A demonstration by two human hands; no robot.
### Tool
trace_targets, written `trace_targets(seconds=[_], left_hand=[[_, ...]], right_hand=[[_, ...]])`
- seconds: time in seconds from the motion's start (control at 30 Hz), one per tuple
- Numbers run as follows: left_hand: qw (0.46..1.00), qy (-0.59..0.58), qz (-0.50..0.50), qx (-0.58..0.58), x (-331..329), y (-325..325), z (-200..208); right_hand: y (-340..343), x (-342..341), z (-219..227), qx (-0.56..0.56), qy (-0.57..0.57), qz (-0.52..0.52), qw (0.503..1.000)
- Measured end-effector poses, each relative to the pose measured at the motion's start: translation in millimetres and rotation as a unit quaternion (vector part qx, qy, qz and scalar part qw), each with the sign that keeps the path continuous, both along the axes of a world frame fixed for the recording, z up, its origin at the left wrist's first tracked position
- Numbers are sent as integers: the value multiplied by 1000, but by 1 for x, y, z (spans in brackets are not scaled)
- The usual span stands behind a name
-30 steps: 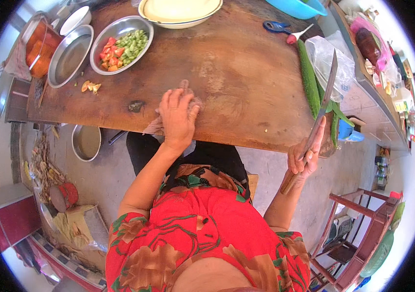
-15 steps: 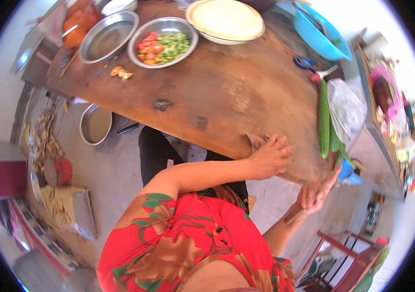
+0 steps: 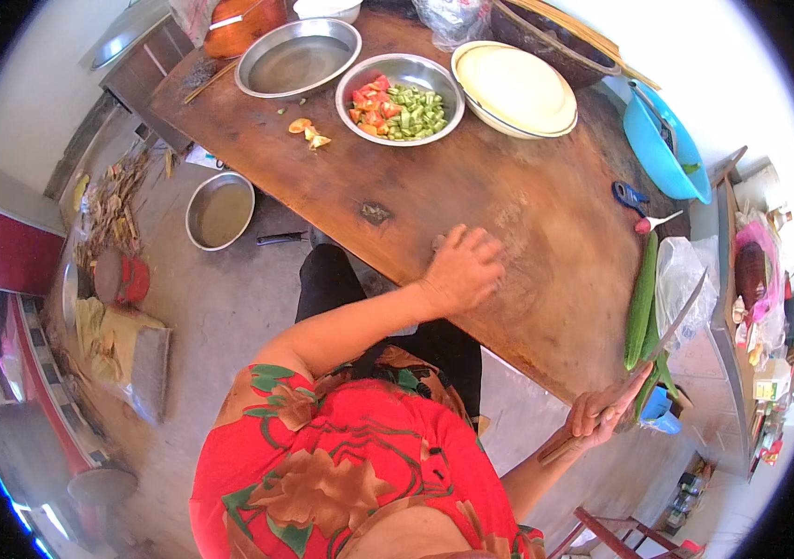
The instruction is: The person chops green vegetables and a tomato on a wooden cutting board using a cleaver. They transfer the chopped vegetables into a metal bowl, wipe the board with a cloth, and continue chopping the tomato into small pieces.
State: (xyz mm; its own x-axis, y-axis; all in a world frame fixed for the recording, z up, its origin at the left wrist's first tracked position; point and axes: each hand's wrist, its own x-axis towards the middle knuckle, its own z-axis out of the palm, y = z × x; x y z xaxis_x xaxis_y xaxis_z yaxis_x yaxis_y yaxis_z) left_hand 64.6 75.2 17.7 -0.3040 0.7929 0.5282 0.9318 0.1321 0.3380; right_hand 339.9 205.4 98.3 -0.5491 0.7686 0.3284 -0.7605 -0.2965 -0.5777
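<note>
My left hand (image 3: 460,270) presses down on the wooden table (image 3: 527,242) near its front edge, fingers bent. Beneath it is a brown rag, now almost wholly covered by the hand. Past the table's right front corner, my right hand (image 3: 597,412) grips a kitchen knife (image 3: 680,321) by its wooden handle, with the long blade pointing up and away. Beside that blade lie green cucumbers (image 3: 641,298) and a clear plastic bag (image 3: 684,278) at the table's right edge.
Along the back stand a metal basin (image 3: 298,58), a bowl of chopped red and green vegetables (image 3: 401,101), a covered cream bowl (image 3: 518,88) and a blue basin (image 3: 663,144). Blue-handled scissors (image 3: 630,195) lie at the right. Another metal basin (image 3: 220,212) is at the lower left.
My left hand has slid leftward across the tabletop, and the rag that showed beside it is now mostly hidden. The knife blade in my right hand now shows clearly. The whole view has shifted.
</note>
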Motion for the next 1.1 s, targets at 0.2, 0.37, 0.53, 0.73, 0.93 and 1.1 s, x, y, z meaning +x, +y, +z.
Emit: trace_targets(seconds=[0.2,0.37,0.53,0.73,0.93,1.1], left_hand=[[988,17,154,3,-73,-31,3],[967,4,253,-16,-117,-54,8],[958,-5,288,5,-130,-72,10],[924,16,382,-16,-139,-88,6],[914,34,405,3,-147,-92,-2],[898,36,438,14,-151,-92,-2]], right_hand=[[12,1,-23,67,10,114,991],[8,-4,-20,53,-29,88,994],[-9,-18,-4,22,-73,30,997],[3,-13,-14,66,-44,107,991],[5,-7,-21,35,-58,113,991],[-1,-19,-20,27,-10,142,989]])
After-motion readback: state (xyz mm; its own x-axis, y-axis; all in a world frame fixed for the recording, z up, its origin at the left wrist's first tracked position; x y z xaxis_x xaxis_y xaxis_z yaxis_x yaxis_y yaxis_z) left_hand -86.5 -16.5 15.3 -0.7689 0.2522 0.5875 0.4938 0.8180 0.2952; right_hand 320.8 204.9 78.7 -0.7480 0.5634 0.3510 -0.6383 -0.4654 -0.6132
